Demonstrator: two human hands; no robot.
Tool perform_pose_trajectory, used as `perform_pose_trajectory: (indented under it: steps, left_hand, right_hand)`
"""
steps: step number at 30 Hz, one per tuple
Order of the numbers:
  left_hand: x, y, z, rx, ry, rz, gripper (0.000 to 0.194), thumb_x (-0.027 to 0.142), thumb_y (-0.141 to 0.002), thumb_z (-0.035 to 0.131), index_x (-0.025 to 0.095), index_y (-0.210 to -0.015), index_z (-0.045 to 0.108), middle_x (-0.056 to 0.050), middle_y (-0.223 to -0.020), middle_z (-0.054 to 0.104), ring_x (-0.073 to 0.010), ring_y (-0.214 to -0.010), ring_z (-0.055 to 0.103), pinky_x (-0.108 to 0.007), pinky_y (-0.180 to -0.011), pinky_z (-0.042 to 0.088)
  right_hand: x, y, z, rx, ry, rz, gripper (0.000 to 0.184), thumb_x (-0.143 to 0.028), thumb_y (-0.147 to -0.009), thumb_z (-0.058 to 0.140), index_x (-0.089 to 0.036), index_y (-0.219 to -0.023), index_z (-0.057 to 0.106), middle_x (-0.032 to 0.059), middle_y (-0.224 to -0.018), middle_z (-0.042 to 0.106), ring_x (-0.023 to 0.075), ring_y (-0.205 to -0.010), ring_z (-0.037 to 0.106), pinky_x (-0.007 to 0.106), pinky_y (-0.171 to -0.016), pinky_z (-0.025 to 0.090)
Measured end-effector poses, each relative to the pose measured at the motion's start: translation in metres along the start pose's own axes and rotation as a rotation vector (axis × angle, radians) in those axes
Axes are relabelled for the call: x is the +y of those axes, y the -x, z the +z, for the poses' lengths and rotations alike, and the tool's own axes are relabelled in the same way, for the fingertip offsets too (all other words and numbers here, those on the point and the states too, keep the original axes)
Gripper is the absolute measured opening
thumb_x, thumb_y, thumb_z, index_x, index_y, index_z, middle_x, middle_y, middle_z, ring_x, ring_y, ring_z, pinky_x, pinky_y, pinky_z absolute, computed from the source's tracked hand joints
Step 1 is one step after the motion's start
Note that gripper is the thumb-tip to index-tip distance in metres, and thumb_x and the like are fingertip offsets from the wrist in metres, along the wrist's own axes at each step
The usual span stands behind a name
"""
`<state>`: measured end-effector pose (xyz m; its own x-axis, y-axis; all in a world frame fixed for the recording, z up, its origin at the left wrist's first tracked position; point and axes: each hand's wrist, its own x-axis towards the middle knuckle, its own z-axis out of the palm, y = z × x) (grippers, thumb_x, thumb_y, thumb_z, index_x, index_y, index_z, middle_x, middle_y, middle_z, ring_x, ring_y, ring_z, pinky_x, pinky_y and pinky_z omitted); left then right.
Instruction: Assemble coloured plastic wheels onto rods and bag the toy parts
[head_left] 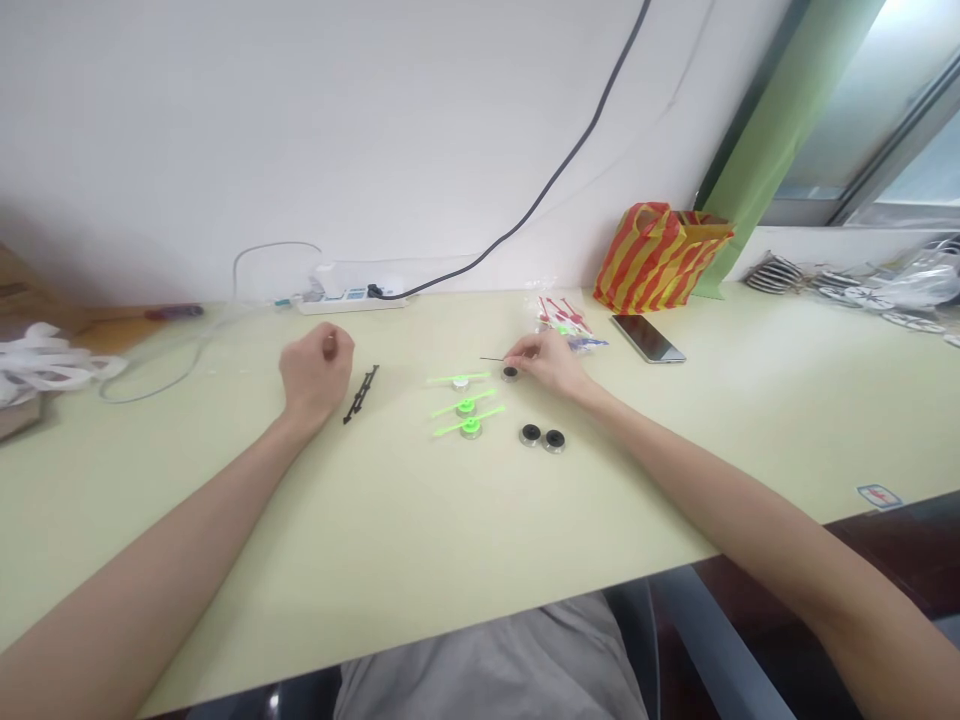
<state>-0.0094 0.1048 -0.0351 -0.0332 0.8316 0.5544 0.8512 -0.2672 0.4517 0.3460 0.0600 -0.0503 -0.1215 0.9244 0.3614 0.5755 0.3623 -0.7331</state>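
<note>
My left hand (pixel 316 375) rests on the table as a loose fist, with nothing showing in it. Beside it lie several black arrow-tipped pointers (pixel 361 395), close together. My right hand (pixel 550 362) is closed in a pinch on a thin dark pointer (pixel 491 358), seen edge-on. Directly below those fingertips sits a round black-topped metal piece (pixel 510 374); whether they touch it I cannot tell. Two more black-topped round pieces (pixel 531 434) stand nearer to me. Left of them are three round metal pieces, each with a bright green pointer (pixel 471 427) across its top.
Behind my right hand lies a clear bag of red pointers (pixel 562 312). A phone (pixel 649 338) and a red-yellow striped bag (pixel 656 258) stand farther right. A power strip (pixel 352 299) with a black cable is against the wall. White strips (pixel 49 360) lie far left.
</note>
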Motion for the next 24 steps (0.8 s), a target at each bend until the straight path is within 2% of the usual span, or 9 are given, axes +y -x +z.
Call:
perform_pose_trajectory:
  steps: [3, 9, 14, 20, 24]
  left_hand:
    - [0.001, 0.001, 0.002, 0.080, -0.021, 0.043, 0.022, 0.032, -0.097, 0.046, 0.021, -0.081, 0.058, -0.001, -0.067, 0.056, -0.0158, -0.063, 0.050, -0.031, -0.071, 0.038]
    - [-0.002, 0.002, 0.006, 0.110, -0.040, 0.115, 0.022, 0.031, -0.096, 0.047, 0.022, -0.079, 0.058, 0.001, -0.061, 0.054, -0.0151, -0.057, 0.047, -0.030, -0.066, 0.036]
    - [-0.003, 0.001, 0.009, 0.136, -0.063, 0.148, 0.021, 0.030, -0.094, 0.047, 0.023, -0.076, 0.053, 0.002, -0.056, 0.048, -0.0156, -0.055, 0.041, -0.031, -0.063, 0.032]
    - [-0.003, 0.001, 0.011, 0.131, -0.090, 0.158, 0.020, 0.030, -0.094, 0.046, 0.023, -0.076, 0.051, 0.002, -0.056, 0.047, -0.0158, -0.055, 0.040, -0.031, -0.062, 0.031]
    - [-0.002, 0.002, 0.010, 0.130, -0.110, 0.151, 0.021, 0.031, -0.094, 0.046, 0.023, -0.075, 0.050, 0.002, -0.055, 0.045, -0.0159, -0.054, 0.039, -0.031, -0.062, 0.031]
  right_hand:
    - [0.002, 0.000, 0.000, -0.029, -0.017, -0.006, 0.013, -0.024, -0.083, 0.071, -0.015, -0.084, 0.081, 0.0096, -0.088, 0.081, 0.0209, -0.081, 0.069, 0.032, -0.076, 0.052]
    - [0.006, 0.000, -0.002, -0.018, -0.014, 0.004, 0.013, -0.017, -0.082, 0.070, -0.013, -0.086, 0.082, 0.0107, -0.091, 0.081, 0.0219, -0.083, 0.072, 0.033, -0.078, 0.055]
    - [0.008, 0.000, -0.006, -0.053, 0.014, -0.011, 0.009, -0.016, -0.081, 0.072, -0.015, -0.082, 0.081, 0.0077, -0.084, 0.080, 0.0201, -0.078, 0.070, 0.032, -0.075, 0.053]
    - [0.003, 0.004, -0.011, -0.038, 0.157, -0.161, 0.012, -0.011, -0.084, 0.068, -0.017, -0.081, 0.078, 0.0055, -0.087, 0.076, 0.0177, -0.078, 0.066, 0.030, -0.071, 0.048]
    - [-0.003, 0.007, -0.016, -0.084, 0.210, -0.222, 0.011, -0.012, -0.085, 0.069, -0.017, -0.079, 0.077, 0.0044, -0.083, 0.074, 0.0174, -0.076, 0.066, 0.029, -0.071, 0.047]
